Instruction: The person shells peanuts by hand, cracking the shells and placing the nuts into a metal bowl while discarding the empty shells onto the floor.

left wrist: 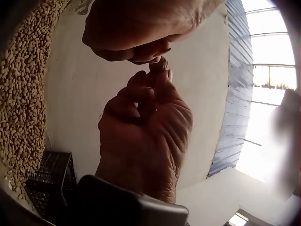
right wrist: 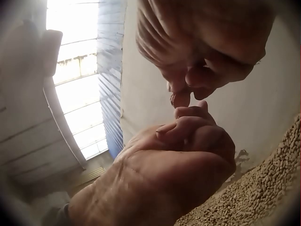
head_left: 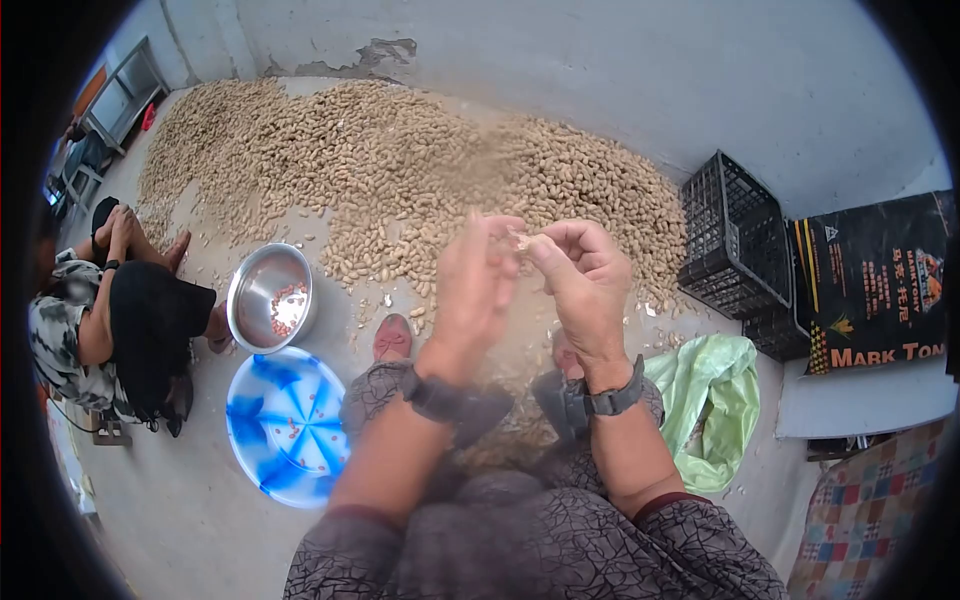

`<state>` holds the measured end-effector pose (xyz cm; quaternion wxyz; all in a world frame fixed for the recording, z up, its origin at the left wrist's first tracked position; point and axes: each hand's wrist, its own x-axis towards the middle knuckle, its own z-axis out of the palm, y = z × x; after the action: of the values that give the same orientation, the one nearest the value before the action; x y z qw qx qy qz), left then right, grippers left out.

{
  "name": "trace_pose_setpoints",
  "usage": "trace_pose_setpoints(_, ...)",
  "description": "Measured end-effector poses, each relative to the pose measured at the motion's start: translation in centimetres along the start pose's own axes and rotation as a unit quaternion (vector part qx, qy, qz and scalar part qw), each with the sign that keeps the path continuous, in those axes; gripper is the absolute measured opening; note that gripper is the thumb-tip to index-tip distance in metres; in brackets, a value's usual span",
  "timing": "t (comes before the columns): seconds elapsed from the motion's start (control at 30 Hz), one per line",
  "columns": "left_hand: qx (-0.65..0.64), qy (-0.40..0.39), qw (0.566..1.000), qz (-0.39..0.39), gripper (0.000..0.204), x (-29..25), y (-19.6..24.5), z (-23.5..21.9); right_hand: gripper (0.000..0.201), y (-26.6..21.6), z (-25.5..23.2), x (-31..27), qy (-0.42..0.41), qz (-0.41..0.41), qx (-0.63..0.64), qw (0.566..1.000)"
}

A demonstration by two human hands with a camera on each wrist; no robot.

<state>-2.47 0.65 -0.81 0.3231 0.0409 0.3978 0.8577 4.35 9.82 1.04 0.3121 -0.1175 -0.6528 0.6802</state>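
Between thumb and index finger my right hand (head_left: 585, 285) pinches a peanut (right wrist: 180, 100), held in front of my body. My left hand (head_left: 470, 290), blurred in the head view, meets it from the other side with its fingertips at the peanut's end. In the left wrist view, the peanut (left wrist: 159, 65) shows dark between the left hand (left wrist: 141, 28) above and the right hand (left wrist: 141, 127) below. The left fingers are curled in the right wrist view. Much of the peanut is hidden by fingertips.
Unshelled peanuts (head_left: 380, 150) lie heaped along the wall. At left stand a steel bowl (head_left: 250, 290) with reddish kernels and a blue-white basin (head_left: 270, 455) with a few kernels. A person (head_left: 90, 320) sits beyond them. At right are black crates (head_left: 735, 235) and a green sack (head_left: 730, 400).
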Motion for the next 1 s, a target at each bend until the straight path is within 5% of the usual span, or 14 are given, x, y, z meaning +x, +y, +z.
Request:
trace_pose_setpoints(0.07,0.015,0.002,1.000,0.003,0.041,0.2,-0.2,-0.1,0.010,-0.6,0.2,0.0,-0.006,-0.084,0.002,0.996)
trace_pose_setpoints(0.2,-0.067,-0.033,0.995,-0.059,0.039,0.4,-1.1,0.1,0.010,-1.2,0.0,-0.4,-0.022,-0.064,-0.041,0.997)
trace_pose_setpoints(0.27,-0.111,-0.041,0.988,-0.095,0.038,0.4,-1.4,0.0,0.012,0.7,-0.6,0.0,-0.004,-0.167,-0.128,0.978)
trace_pose_setpoints(0.33,-0.125,-0.120,0.982,-0.081,0.039,0.6,-2.0,-0.6,0.010,1.0,-0.7,0.3,-0.001,-0.151,-0.164,0.975)
trace_pose_setpoints(0.43,-0.140,-0.126,0.977,-0.104,0.036,1.0,-2.1,-0.8,0.008,0.1,-0.8,0.0,0.025,-0.147,-0.189,0.971)
trace_pose_setpoints(0.57,-0.136,-0.078,0.979,-0.134,0.032,0.8,-2.1,-0.4,0.004,1.2,-0.9,0.3,0.015,-0.106,-0.175,0.979)
trace_pose_setpoints(0.77,-0.158,-0.136,0.973,-0.102,0.024,1.0,-2.5,-1.1,0.004,2.0,-1.0,0.5,0.038,-0.144,-0.231,0.961)
trace_pose_setpoints(0.9,-0.112,-0.065,0.989,-0.076,0.021,0.8,-1.9,-0.8,0.005,1.5,-1.0,0.4,0.059,-0.156,-0.161,0.973)
trace_pose_setpoints(0.97,-0.078,-0.039,0.994,-0.065,0.022,0.8,-1.6,-0.1,0.009,0.8,-1.7,0.5,0.058,0.001,-0.103,0.993)
trace_pose_setpoints(1.0,-0.043,-0.035,0.997,-0.053,0.023,0.7,-1.3,0.2,0.009,0.4,-2.0,0.6,0.061,0.000,-0.105,0.993)
